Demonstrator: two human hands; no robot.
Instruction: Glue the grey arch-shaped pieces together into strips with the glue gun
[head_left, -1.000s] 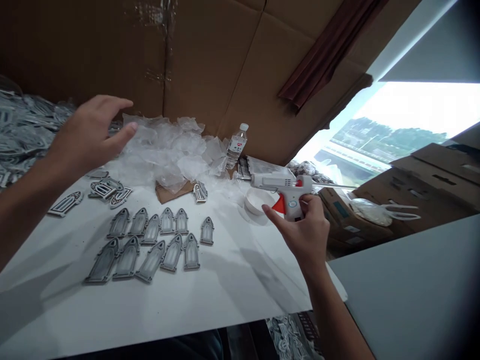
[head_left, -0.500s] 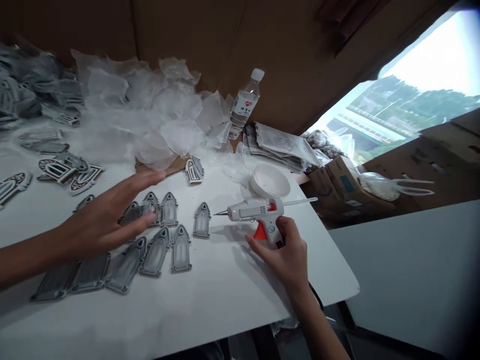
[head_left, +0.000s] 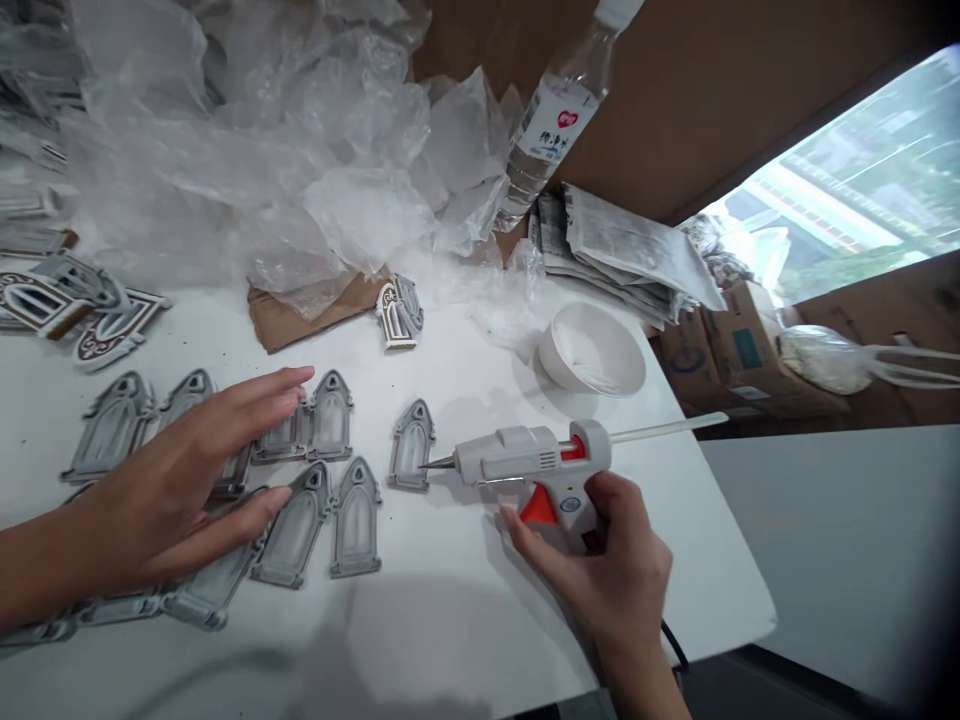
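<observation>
My right hand (head_left: 600, 575) grips the handle of a white glue gun (head_left: 536, 470) with an orange trigger. Its metal tip points left and sits at the right edge of a single grey arched window-shaped piece (head_left: 412, 446) on the white table (head_left: 420, 620). A clear glue stick pokes out of the gun's back. My left hand (head_left: 187, 480) lies flat, fingers stretched out, on top of two rows of the same grey arched pieces (head_left: 330, 500), holding nothing.
Crumpled clear plastic bags (head_left: 300, 160) pile up at the back, with a water bottle (head_left: 551, 115) beside them. A white bowl (head_left: 592, 350) stands behind the gun. Brown-and-white arched pieces (head_left: 82, 315) lie far left, one more (head_left: 397, 312) by a cardboard scrap. Cardboard boxes (head_left: 739, 350) sit off the table's right edge.
My right hand brought the glue gun down from near the bowl to the lone arched piece. My left hand dropped from the plastic bags onto the rows of pieces. The view moved closer.
</observation>
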